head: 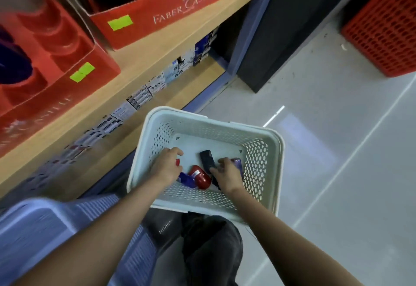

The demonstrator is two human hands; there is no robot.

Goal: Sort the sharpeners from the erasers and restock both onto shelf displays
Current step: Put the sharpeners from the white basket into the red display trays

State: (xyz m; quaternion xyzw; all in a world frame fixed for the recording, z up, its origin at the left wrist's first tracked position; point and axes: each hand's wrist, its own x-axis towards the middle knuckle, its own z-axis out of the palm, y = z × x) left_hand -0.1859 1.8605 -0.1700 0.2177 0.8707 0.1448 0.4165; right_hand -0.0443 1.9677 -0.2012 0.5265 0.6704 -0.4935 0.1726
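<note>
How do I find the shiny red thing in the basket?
Look in the white basket beside the wooden shelf. The red thing lies on its bottom between the left hand and the right hand, next to a flat black bar and a blue packet. It alone is rounded and glossy.

Both arms reach forward, left hand (167, 166) and right hand (227, 176) with fingers curled.

The basket (273, 141) sits right of the shelf (144, 60), which carries a display box (171, 11); small items (200, 176) lie in the basket, and a crate (382, 26) stands far right.
</note>
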